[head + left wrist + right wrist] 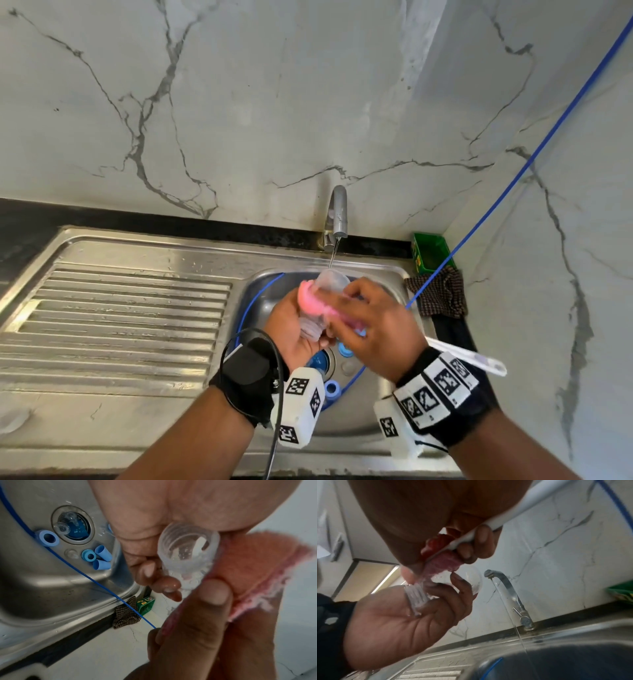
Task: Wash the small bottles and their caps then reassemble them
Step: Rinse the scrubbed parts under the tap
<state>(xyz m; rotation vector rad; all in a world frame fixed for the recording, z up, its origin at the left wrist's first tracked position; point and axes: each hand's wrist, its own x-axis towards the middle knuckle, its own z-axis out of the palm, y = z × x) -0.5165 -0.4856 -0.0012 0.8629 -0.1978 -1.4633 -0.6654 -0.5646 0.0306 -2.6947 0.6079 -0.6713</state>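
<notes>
So the clear little bottle [329,291] is up over the sink basin [260,301], just under the tap [337,214], which is running a thin stream [333,255] right down beside it. Its long axis runs near-to-far from the head view: the threaded open neck [310,330] points back toward the person, and the rounded base points away, toward the tap and the marble wall [274,102]. In the left wrist view you look straight into the open mouth, with suds and bubbles inside. The left hand [293,337] has it from underneath, fingers curled round the body and the neck end lying against the palm, so a closed grip but not a tight fist. The right hand [380,329] is curled round a pink scrubber [313,303] and a white handle [469,358] that sticks out to the right past the wrist; the pink pad is pressed against the bottle's side, thumb pinching it in place. Down in the basin near the drain [73,525] there are loose blue caps: a ring-shaped one [49,537] left of the drain, a smaller ring [89,555] and two blue tube pieces [102,553] just beside it, touching each other. A blue cord [513,178] loops through the sink and runs up to the right. In the far right corner sit a green box [431,251] and a checked cloth [438,291].
</notes>
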